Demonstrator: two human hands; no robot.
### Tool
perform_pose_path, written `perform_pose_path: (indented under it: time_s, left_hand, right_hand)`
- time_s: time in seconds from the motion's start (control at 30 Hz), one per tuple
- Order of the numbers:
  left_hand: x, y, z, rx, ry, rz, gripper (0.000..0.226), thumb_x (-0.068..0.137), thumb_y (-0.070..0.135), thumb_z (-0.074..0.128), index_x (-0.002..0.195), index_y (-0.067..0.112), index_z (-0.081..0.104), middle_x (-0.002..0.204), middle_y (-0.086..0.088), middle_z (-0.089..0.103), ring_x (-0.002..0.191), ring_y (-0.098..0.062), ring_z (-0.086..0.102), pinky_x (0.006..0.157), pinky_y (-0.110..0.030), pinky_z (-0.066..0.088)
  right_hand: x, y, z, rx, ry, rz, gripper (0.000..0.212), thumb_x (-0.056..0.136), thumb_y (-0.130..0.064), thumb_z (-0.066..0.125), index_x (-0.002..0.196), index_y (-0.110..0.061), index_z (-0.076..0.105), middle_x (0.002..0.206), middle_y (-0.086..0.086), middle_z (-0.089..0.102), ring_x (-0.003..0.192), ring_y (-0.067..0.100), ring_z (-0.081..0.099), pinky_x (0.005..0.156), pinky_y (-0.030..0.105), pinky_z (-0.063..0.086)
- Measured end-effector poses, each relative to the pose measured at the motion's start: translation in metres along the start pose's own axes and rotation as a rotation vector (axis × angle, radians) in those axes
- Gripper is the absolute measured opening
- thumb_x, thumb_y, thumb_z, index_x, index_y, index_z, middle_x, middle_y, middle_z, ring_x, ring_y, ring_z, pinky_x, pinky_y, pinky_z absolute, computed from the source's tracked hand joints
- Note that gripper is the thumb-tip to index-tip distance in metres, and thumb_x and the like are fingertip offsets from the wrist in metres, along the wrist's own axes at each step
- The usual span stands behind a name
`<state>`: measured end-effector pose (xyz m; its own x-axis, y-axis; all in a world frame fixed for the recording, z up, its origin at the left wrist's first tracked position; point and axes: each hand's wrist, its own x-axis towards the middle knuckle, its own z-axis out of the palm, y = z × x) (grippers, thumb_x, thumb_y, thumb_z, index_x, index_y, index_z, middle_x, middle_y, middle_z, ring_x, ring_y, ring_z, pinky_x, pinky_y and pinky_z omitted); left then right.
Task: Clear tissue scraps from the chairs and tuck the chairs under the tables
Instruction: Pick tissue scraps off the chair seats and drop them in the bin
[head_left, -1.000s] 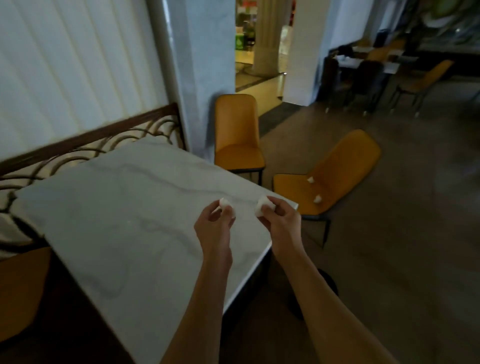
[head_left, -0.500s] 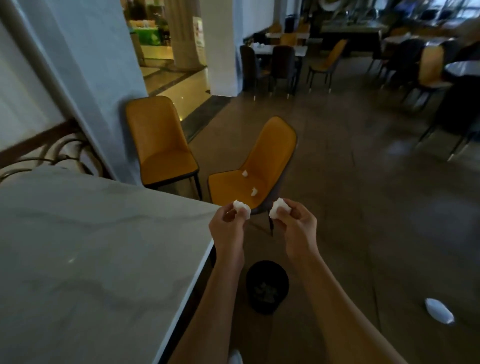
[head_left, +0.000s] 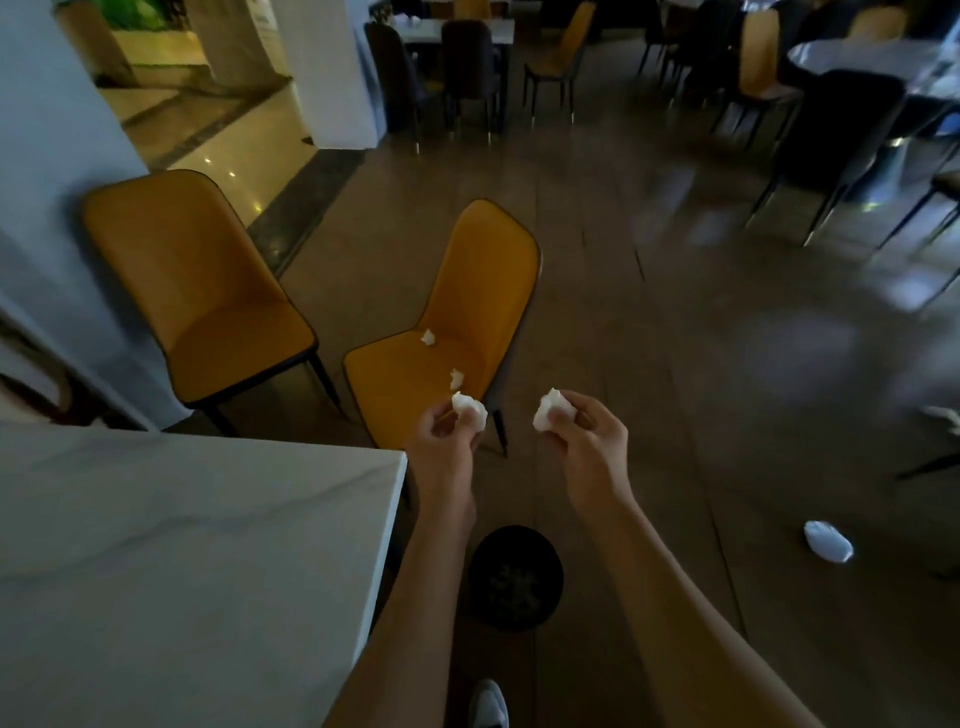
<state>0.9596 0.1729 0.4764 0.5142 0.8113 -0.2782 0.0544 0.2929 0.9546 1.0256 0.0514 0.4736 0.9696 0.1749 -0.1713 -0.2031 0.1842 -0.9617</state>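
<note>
Head view | near: round black waste bin (head_left: 515, 578) on floor, now directly below both wrists after the turn from the white marble table (head_left: 182, 545) | left hand (head_left: 445, 441) pinches a crumpled white tissue scrap (head_left: 466, 406), right hand (head_left: 587, 447) pinches another (head_left: 551, 410) | beyond bin: mustard padded chair (head_left: 447, 332) pulled out, two scraps (head_left: 428, 338) on its seat | judged: drop next

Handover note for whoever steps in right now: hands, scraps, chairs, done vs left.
Left hand: pinches a tissue scrap.
Right hand: pinches another tissue wad.
Black bin stands on the floor below the hands, beside the marble table.
Near yellow chair: two scraps on its seat; not tucked.
Second yellow chair: seat looks bare, stands by the pillar, not tucked.
Left: bin both held pieces, pick the two seat scraps, tuck both chairs.
</note>
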Motion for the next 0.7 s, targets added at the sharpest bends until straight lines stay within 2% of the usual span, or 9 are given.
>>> perform_pose_path:
  time_s: [0.13,0.3,0.5,0.7]
  left_hand:
    - [0.024,-0.014,0.005,0.008,-0.005,-0.057,0.022,0.084,0.025,0.076,0.105,0.028,0.068,0.107,0.003,0.07,0.102,-0.018,0.067,0.088,-0.037,0.059]
    - [0.039,-0.039,0.011,-0.013,-0.008,-0.154,0.023,0.086,0.014,0.075,0.107,0.022,0.069,0.111,-0.001,0.071,0.105,-0.019,0.067,0.089,-0.036,0.059]
    - [0.048,-0.07,0.019,-0.011,-0.011,-0.217,0.025,0.087,0.009,0.072,0.11,0.019,0.069,0.108,0.001,0.07,0.103,-0.015,0.067,0.08,-0.025,0.058]
    - [0.06,-0.128,0.027,0.118,-0.019,-0.258,0.02,0.086,0.015,0.074,0.102,0.027,0.07,0.105,0.004,0.071,0.102,-0.011,0.067,0.092,-0.034,0.056]
  right_hand:
    - [0.017,0.016,0.006,-0.011,0.031,0.04,0.023,0.089,-0.009,0.068,0.112,-0.01,0.069,0.107,0.014,0.07,0.098,0.023,0.07,0.075,0.026,0.058]
    - [0.032,0.039,0.004,-0.043,0.05,0.079,0.021,0.089,-0.01,0.069,0.11,-0.012,0.07,0.107,0.013,0.07,0.1,0.025,0.07,0.084,0.039,0.06]
    - [0.047,0.068,-0.01,-0.042,0.044,0.148,0.02,0.09,-0.008,0.068,0.11,-0.01,0.069,0.108,0.011,0.069,0.101,0.022,0.07,0.083,0.033,0.06]
    - [0.063,0.129,-0.038,-0.115,0.044,0.239,0.02,0.091,-0.01,0.066,0.11,-0.012,0.069,0.106,0.007,0.07,0.099,0.019,0.07,0.08,0.03,0.06]
